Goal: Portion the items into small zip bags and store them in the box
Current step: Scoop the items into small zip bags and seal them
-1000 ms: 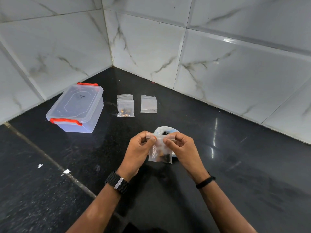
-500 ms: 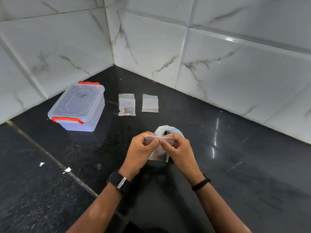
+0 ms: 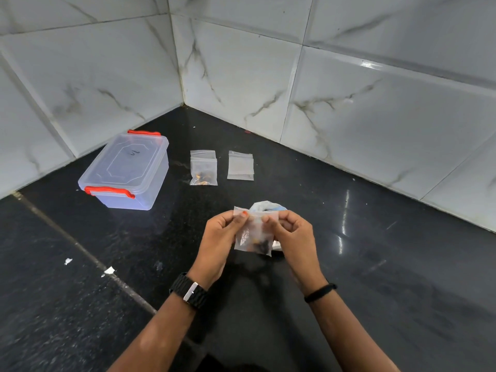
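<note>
I hold a small clear zip bag with dark and orange bits at its bottom, above the black counter. My left hand pinches its top strip at the left, my right hand pinches the strip at the right. Behind the bag lies a crumpled white plastic bag with dark items, mostly hidden. A filled zip bag lies farther back. Beside it sits a small stack of empty zip bags. The clear box with red latches stands at the left, its lid on.
White marble-look tiled walls meet in a corner behind the counter. A pale seam crosses the black counter at the left, with small white scraps near it.
My fingers slid apart along the bag's top strip, from close together at the middle to its two ends. The bag now hangs flatter and shows its contents.
</note>
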